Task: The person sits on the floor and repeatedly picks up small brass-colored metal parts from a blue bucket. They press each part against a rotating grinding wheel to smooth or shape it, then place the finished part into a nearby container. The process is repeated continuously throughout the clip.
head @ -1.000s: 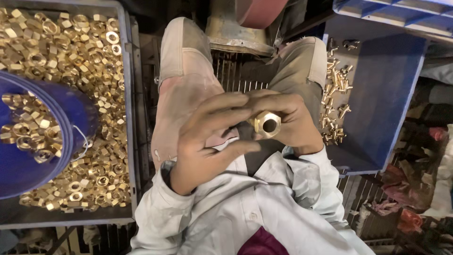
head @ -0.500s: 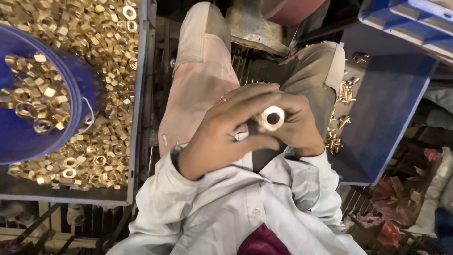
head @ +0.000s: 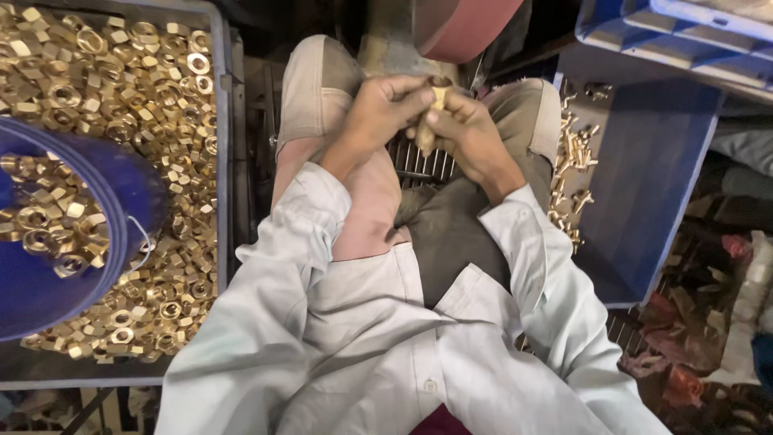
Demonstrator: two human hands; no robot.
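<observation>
We clamp both grips, left hand [head: 382, 109] and right hand [head: 463, 133], on one brass fitting [head: 428, 121] above our lap, nuts [head: 145, 105] in the tray alongside

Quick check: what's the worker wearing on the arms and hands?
Both arms are in long pale grey shirt sleeves, loose and creased, with the cuffs ending at the wrists. The left hand and right hand are bare: no gloves. No rings or watch can be seen.

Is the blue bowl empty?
No, the blue bowl holds brass nuts and sits in a tray of more nuts.
</observation>
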